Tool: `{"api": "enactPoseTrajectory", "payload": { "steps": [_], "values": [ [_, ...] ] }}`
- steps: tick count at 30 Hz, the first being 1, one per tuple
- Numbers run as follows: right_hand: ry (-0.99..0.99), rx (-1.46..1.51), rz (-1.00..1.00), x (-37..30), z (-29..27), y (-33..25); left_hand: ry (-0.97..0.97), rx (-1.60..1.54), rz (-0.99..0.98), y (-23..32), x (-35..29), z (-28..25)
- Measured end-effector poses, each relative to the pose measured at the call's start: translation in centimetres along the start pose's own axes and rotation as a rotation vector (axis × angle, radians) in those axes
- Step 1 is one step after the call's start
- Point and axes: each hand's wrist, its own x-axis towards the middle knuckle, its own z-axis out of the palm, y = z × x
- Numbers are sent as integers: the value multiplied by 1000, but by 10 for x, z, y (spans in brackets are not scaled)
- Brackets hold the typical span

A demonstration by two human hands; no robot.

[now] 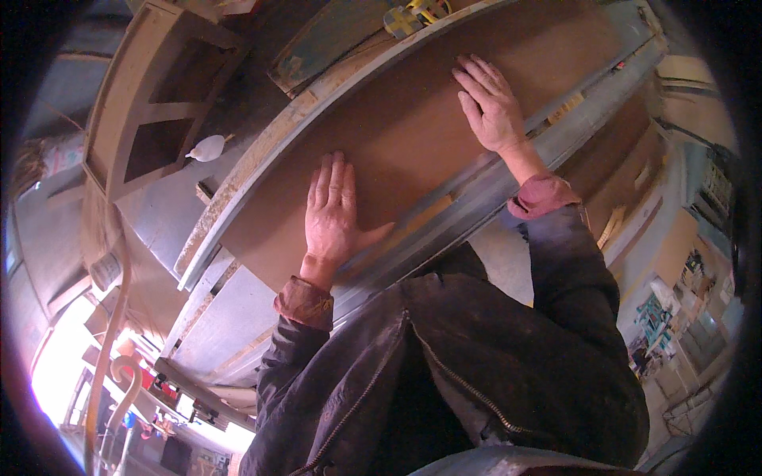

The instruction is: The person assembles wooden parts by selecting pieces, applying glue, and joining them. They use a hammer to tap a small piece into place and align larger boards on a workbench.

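Left hand (333, 214) and right hand (490, 99) flat on brown board (397, 131), fingers spread, gripping nothing, near its front edge

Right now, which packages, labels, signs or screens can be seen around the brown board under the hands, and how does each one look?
Sack or bag: far left edge, pale with pinkish print, blurred.
Coloured sheets or posters: right edge, low down, green and white, too small to tell more.
No screen shows.
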Motion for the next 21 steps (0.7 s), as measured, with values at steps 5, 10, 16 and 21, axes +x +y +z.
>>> {"api": "enactPoseTrajectory", "payload": {
  "steps": [5,10,16,21],
  "values": [
    [17,16,-4,2,-5,21,-34,-14,-21,14,19,2],
    [22,15,-5,3,-10,42,-30,-15,-8,21,35,9],
    [2,11,2,4,-16,64,-38,-13,-7,32,52,15],
    [3,-2,12,4,-20,81,-21,-15,-17,44,68,15]
  ]
}}
